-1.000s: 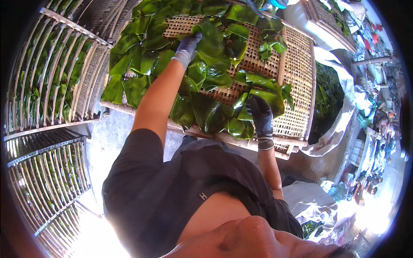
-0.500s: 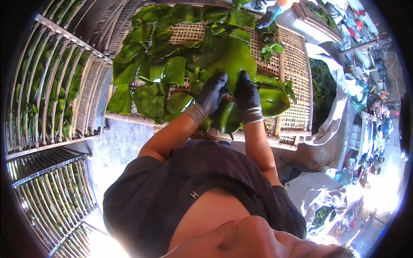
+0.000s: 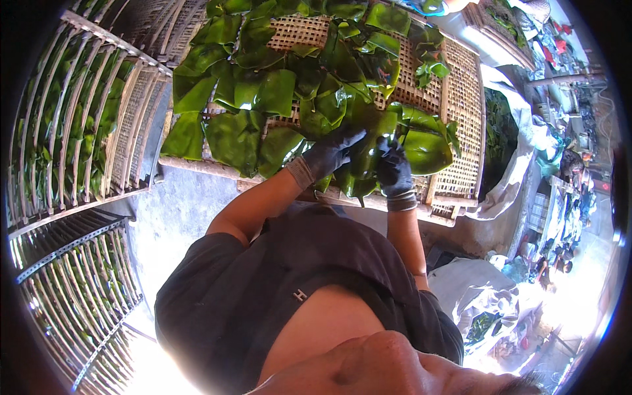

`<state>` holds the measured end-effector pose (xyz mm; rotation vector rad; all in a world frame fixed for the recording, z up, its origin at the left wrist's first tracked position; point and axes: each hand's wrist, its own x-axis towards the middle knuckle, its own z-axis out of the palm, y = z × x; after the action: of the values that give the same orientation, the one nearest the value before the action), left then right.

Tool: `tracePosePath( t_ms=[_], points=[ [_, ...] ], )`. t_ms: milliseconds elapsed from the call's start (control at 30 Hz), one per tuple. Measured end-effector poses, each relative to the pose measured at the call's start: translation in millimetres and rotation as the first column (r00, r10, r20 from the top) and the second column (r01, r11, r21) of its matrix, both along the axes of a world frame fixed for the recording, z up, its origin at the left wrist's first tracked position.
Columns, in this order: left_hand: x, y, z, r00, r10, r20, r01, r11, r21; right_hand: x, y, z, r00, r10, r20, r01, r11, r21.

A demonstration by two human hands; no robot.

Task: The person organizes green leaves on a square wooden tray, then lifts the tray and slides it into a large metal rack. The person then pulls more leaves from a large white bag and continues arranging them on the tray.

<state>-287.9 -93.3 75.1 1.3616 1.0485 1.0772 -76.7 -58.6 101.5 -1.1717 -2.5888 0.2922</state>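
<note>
Several glossy, wet, dark green sheets like kelp (image 3: 234,141) lie side by side on a woven bamboo rack (image 3: 459,99). My left hand (image 3: 327,155), in a dark glove with a grey cuff, reaches over the near sheets with its fingers stretched out and apart. Beside it, my right hand (image 3: 395,172), gloved the same way, has its fingers curled at the edge of a green sheet (image 3: 370,141) between the two hands. The fingertips are partly hidden against the dark surface. A broad folded sheet (image 3: 424,150) lies just right of my right hand.
Slatted bamboo racks (image 3: 62,118) loaded with green pieces stand at the left, with another rack (image 3: 85,289) below. On the right is a white sack (image 3: 510,191) of dark green material. A co-worker's blue cuff (image 3: 432,8) shows at the top edge.
The large green sheet has come down from its raised position toward the near edge of the rack. My hands have moved nearer to me, and the co-worker's gloved hand has left view.
</note>
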Motion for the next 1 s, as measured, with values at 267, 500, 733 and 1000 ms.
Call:
tracePosePath(
  t_ms=[267, 500, 733, 1000],
  points=[
    [-19, -19, -29, 0.934, 0.158, -0.320, -0.060, 0.953, 0.297, -2, 12, -122, 0.826, -0.047, -0.562, -0.320, 0.782, -0.535],
    [-55, -51, 34, 0.732, 0.556, 0.395, -0.385, 0.815, -0.434, -42, 97, -79, 0.995, -0.098, -0.029, 0.077, 0.911, -0.406],
    [-69, -68, 38, 0.535, 0.730, 0.426, -0.411, 0.665, -0.624, -143, 114, -46, 0.836, -0.546, 0.057, 0.528, 0.771, -0.355],
    [-73, -61, 33, 0.563, 0.646, 0.516, -0.337, 0.749, -0.571, -107, 165, -153, 0.736, -0.382, -0.558, 0.009, 0.831, -0.557]
  ],
)
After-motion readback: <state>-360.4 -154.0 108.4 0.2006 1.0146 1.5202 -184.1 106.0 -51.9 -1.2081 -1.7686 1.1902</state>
